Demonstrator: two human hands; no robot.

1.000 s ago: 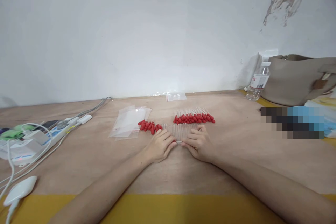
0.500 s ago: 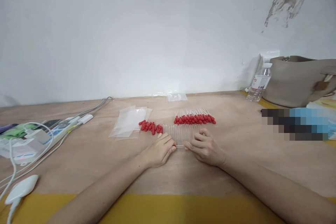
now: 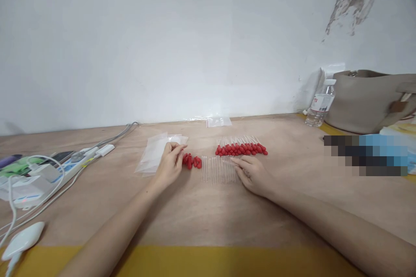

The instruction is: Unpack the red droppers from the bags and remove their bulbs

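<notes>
Left hand (image 3: 169,165) pinching among loose red caps (image 3: 191,161), right hand (image 3: 251,174) flat on bare tubes (image 3: 218,169) (capped row (image 3: 241,147) done beyond).

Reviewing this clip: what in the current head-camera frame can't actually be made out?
- Head view: whether the left hand pinches a red cap; its fingers cover that end of the pile.
- Head view: how many clear tubes there are; too fine and transparent, partly under the right hand.
- Head view: the pixelated patch hides what lies there.
- Head view: the beige bag is cut off by the right edge.
</notes>
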